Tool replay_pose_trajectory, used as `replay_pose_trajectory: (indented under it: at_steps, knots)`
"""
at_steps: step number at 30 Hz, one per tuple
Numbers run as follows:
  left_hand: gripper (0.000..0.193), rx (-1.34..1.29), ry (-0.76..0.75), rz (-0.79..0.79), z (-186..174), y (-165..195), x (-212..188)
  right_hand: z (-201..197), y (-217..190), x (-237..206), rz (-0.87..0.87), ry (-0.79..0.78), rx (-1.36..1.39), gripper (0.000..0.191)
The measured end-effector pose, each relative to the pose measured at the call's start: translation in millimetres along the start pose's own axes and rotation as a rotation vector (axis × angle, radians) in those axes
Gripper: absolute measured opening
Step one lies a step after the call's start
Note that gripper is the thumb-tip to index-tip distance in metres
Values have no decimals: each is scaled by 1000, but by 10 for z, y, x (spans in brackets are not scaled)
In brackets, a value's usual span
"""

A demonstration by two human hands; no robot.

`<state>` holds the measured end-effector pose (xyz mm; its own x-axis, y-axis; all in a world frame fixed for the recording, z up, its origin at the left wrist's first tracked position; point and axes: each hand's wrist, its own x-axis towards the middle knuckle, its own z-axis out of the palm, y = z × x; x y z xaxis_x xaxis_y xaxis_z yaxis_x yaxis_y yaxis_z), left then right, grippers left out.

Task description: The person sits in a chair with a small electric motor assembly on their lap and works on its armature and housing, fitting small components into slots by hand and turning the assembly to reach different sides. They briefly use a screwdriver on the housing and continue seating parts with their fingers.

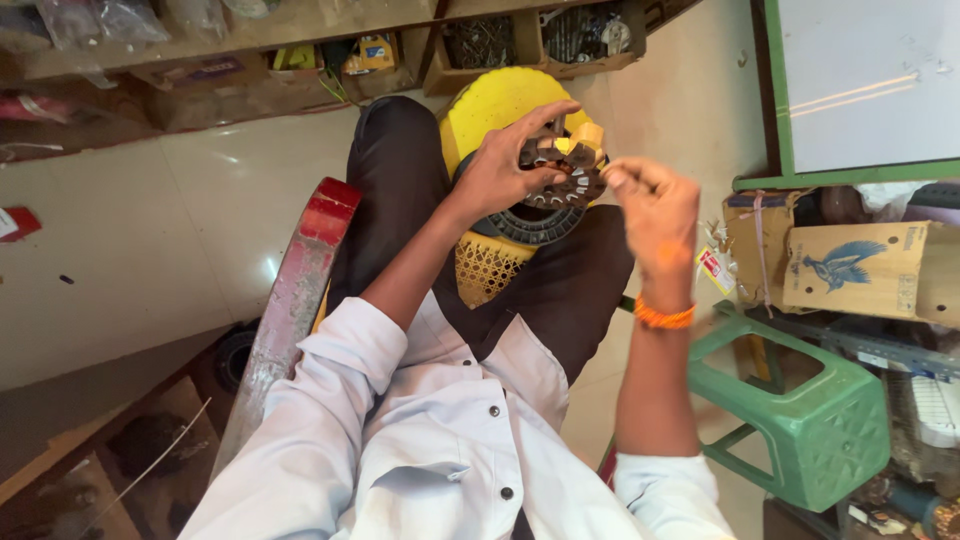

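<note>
Head view showed the left hand (495, 175) clamped on a ring-shaped motor stator (562, 172) above the yellow stool (490, 105), right hand (655, 205) pinched shut beside it, best kept steady.

Open floor (150, 230) left of left hand (500, 170), clear reach. Beyond the hands: shelf (250, 40) with boxes blocks. Right of right hand (655, 205): cartons (850, 265) crowd close; green stool (800, 410) below the wrist. Under both hands, yellow stool (490, 105) and thighs (400, 190) close off downward passage.
</note>
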<state>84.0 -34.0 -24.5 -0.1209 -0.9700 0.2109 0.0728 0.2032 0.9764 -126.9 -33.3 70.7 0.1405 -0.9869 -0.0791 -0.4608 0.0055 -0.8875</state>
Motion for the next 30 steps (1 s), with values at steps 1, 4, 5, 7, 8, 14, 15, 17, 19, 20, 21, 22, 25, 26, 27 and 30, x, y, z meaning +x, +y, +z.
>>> replay_pose_trajectory:
  at_steps: [1,4,5,7,8,14,15,17,19,20,21,22,25,26,27,30]
  knots:
    - [80,-17,-2,-10,-4,6,3,86,19,-108,5,20,-29,14]
    - [84,13,10,81,-16,40,-4,452,110,-410,-89,147,-298,13]
    - [82,157,48,107,-17,63,-36,576,140,-468,-159,147,-312,12]
    - [80,445,112,174,-5,123,-119,716,176,-540,-304,163,-340,12]
    - [72,536,134,297,35,161,-174,709,177,-553,-323,171,-323,11]
    - [35,777,207,663,162,242,-447,399,-121,-691,-311,55,-400,7]
    - [27,741,198,644,176,222,-443,308,-207,-721,-292,13,-413,7]
    - [16,663,214,549,223,182,-444,139,-368,-698,-286,-49,-472,7]
    - [12,575,255,400,300,158,-445,-10,-510,-616,-310,-80,-562,6]
    - [11,454,320,335,358,159,-461,-63,-561,-532,-426,-82,-595,6]
    - [10,332,381,269,427,170,-479,-86,-599,-412,-539,-83,-626,6]
    - [9,209,438,208,491,184,-478,-93,-632,-271,-563,-82,-662,7]
    - [7,161,563,122,604,231,-444,-73,-727,192,-610,-117,-825,8]
    - [7,130,577,86,616,243,-428,-54,-748,308,-628,-145,-810,8]
    - [6,99,593,49,624,251,-413,-53,-763,416,-647,-174,-796,8]
    - [6,86,622,-30,638,257,-391,-11,-698,663,-631,-232,-838,7]
